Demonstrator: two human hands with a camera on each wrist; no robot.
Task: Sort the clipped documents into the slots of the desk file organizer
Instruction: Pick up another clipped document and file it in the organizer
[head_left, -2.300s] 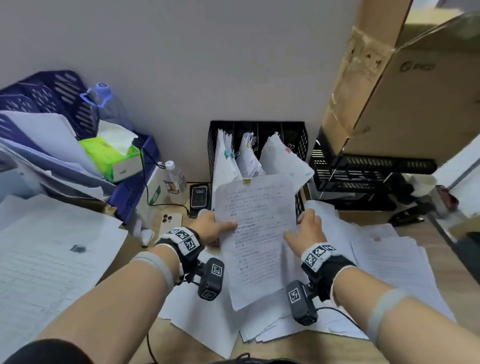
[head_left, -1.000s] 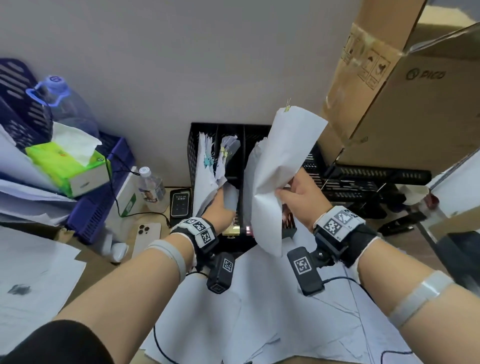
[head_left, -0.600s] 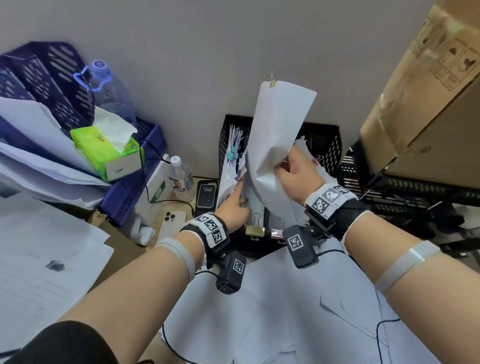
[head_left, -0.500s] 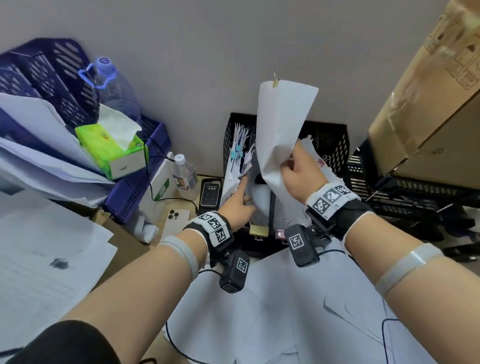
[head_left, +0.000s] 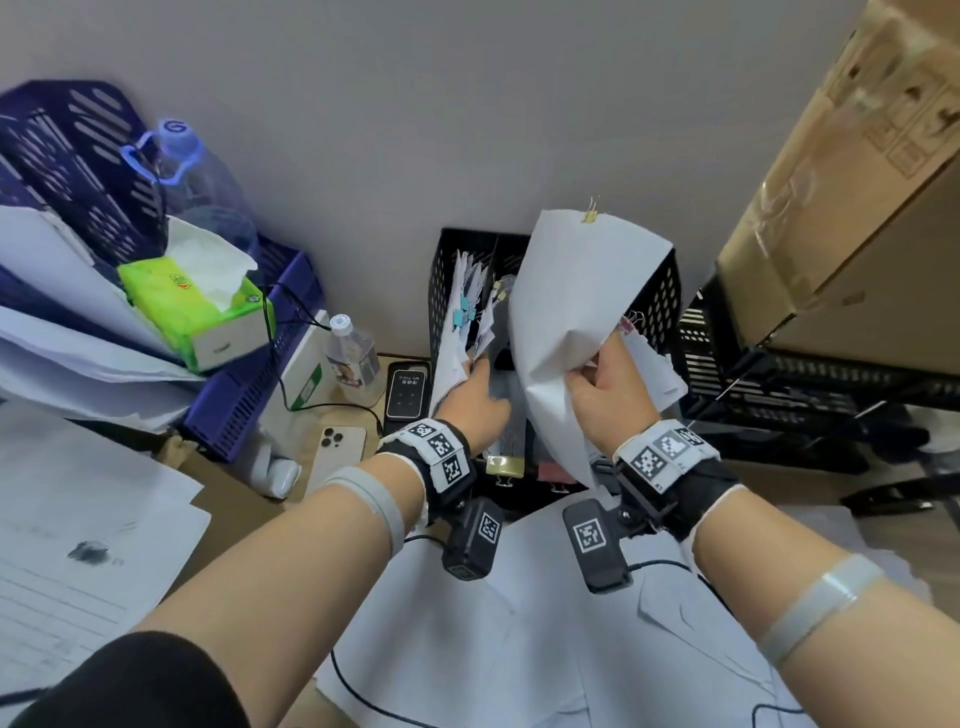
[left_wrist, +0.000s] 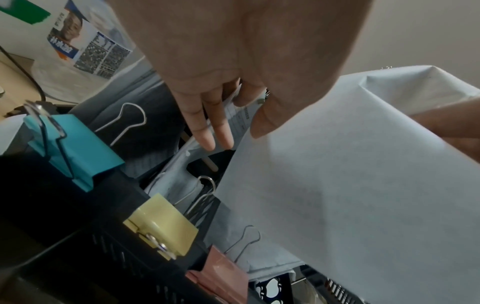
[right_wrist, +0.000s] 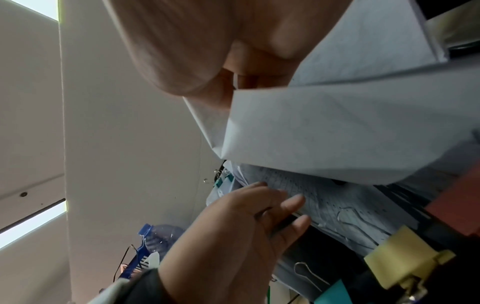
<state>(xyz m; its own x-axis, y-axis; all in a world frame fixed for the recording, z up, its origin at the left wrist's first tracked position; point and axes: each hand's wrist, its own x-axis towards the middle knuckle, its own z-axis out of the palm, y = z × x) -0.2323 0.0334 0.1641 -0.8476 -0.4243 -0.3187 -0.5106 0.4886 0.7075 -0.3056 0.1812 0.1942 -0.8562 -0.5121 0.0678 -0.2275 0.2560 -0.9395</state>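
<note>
Nearest, loose white sheets (head_left: 519, 639) cover the desk under both forearms; whether any carry clips cannot be told, so how many documents are left to sort is unclear. Just beyond, on the organizer's front edge, sit a yellow binder clip (head_left: 505, 464) and a pink one (head_left: 555, 472), with a teal clip (left_wrist: 75, 148) beside them in the left wrist view — probably colour labels for the slots, though that is a guess.

The right hand (head_left: 608, 395) grasps a clipped document (head_left: 576, 312) by its lower part, fingers curled into the crumpled paper; its bottom edge hangs at the front of the black file organizer (head_left: 660, 296), not yet seated in a slot. The left hand (head_left: 475, 400) has straight fingers pressed against filed papers (head_left: 460, 332), holding them aside. I judge the task partway done — several slots already hold clipped bundles.

Farther back, the document's gold clip (head_left: 591, 213) stands above the organizer against the wall. The held sheet hides the middle and right slots, so which one it is meant for cannot be seen.
</note>
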